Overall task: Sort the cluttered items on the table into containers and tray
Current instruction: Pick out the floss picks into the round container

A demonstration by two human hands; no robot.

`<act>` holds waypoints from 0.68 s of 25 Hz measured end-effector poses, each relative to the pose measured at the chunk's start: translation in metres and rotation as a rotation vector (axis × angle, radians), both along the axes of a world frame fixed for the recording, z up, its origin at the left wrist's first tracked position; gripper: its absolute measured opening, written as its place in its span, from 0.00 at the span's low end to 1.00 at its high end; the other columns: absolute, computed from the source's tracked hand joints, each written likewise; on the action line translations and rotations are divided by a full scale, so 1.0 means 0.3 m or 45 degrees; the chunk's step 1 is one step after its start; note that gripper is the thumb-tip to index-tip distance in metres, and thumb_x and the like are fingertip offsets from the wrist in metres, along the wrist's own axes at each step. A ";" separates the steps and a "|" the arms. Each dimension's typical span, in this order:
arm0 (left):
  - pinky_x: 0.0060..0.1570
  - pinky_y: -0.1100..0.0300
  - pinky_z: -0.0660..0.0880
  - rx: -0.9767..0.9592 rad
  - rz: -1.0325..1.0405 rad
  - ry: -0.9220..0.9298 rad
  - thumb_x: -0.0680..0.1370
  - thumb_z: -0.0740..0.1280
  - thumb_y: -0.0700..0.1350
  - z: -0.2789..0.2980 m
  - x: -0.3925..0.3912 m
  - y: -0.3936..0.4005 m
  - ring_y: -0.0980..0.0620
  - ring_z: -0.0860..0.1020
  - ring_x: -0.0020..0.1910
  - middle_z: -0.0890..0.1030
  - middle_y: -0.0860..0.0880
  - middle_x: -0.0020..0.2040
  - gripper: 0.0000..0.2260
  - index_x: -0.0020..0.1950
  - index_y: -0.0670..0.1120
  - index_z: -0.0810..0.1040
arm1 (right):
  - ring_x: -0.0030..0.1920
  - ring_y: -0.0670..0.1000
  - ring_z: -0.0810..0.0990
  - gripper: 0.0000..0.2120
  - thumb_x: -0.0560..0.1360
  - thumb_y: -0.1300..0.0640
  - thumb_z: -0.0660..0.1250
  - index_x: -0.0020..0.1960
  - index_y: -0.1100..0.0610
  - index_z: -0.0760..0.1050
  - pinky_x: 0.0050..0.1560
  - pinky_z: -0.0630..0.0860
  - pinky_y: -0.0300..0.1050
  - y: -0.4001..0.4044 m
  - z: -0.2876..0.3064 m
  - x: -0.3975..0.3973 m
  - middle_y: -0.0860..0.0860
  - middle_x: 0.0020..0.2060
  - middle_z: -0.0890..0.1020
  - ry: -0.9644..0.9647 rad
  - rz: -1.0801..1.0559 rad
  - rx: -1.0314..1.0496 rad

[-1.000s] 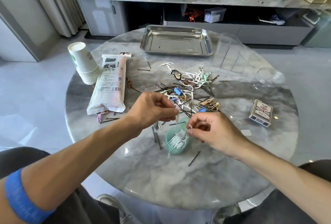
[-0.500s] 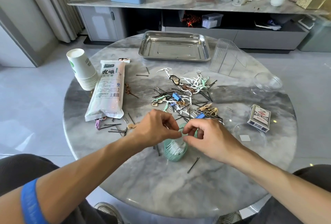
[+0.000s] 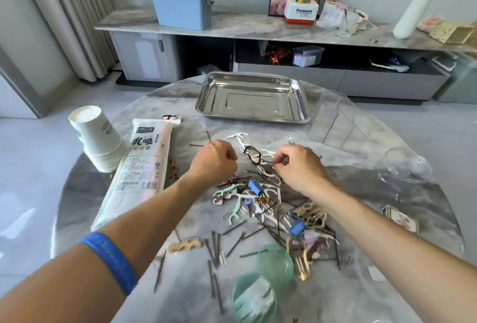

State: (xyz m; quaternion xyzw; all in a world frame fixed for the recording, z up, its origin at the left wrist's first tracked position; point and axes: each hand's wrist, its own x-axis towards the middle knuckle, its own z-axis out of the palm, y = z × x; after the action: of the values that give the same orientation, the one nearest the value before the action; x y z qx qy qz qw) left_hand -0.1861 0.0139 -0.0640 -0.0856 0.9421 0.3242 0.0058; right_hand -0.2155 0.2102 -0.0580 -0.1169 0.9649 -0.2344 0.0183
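Reaching into the clutter pile (image 3: 260, 193) mid-bench (image 3: 180, 284), both hands curl: the right hand (image 3: 299, 167) pinches a thin white pick; the left hand (image 3: 214, 161) fists, contents hidden. Beyond the pile sits the steel tray (image 3: 254, 98); nearer, the green cup (image 3: 254, 297).

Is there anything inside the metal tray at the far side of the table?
No, the metal tray shows only its bare shiny bottom, with nothing lying in it.
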 end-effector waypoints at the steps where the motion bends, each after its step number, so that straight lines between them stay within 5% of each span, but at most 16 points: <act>1: 0.47 0.56 0.81 -0.028 0.020 0.022 0.72 0.64 0.36 -0.014 -0.064 -0.018 0.50 0.81 0.45 0.84 0.49 0.46 0.10 0.46 0.48 0.81 | 0.48 0.49 0.80 0.04 0.75 0.57 0.69 0.48 0.48 0.79 0.41 0.70 0.39 0.011 -0.022 -0.055 0.44 0.45 0.81 0.046 -0.057 0.037; 5: 0.48 0.57 0.79 -0.106 -0.058 0.216 0.74 0.62 0.37 -0.061 -0.250 0.012 0.51 0.80 0.44 0.84 0.47 0.49 0.12 0.51 0.46 0.83 | 0.54 0.51 0.79 0.18 0.75 0.47 0.72 0.60 0.54 0.75 0.50 0.75 0.45 0.022 -0.110 -0.185 0.49 0.56 0.80 0.035 0.013 0.185; 9: 0.46 0.58 0.77 -0.169 -0.378 0.277 0.72 0.64 0.37 -0.090 -0.333 0.115 0.49 0.80 0.47 0.84 0.47 0.51 0.13 0.54 0.45 0.82 | 0.48 0.51 0.78 0.14 0.72 0.48 0.76 0.50 0.51 0.75 0.44 0.72 0.45 -0.021 -0.128 -0.257 0.49 0.48 0.79 -0.229 -0.111 0.154; 14: 0.45 0.58 0.75 -0.148 0.111 0.181 0.74 0.69 0.44 -0.136 -0.359 0.018 0.48 0.77 0.46 0.81 0.47 0.48 0.09 0.52 0.45 0.80 | 0.41 0.47 0.79 0.07 0.71 0.55 0.77 0.43 0.52 0.79 0.38 0.72 0.42 -0.012 -0.104 -0.277 0.49 0.42 0.83 -0.534 -0.201 0.061; 17: 0.46 0.56 0.78 -0.087 0.149 0.096 0.71 0.77 0.50 -0.149 -0.343 -0.018 0.49 0.78 0.43 0.80 0.48 0.45 0.14 0.48 0.43 0.80 | 0.40 0.49 0.80 0.04 0.71 0.55 0.76 0.43 0.53 0.81 0.37 0.74 0.42 -0.028 -0.099 -0.266 0.50 0.41 0.83 -0.518 -0.218 0.025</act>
State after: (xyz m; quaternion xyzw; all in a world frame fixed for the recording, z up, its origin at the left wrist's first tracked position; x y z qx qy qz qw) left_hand -0.2889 0.0085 -0.1087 -0.1282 0.9455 0.2948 -0.0516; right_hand -0.2952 0.2019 -0.0878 0.0154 0.9499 -0.2447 0.1938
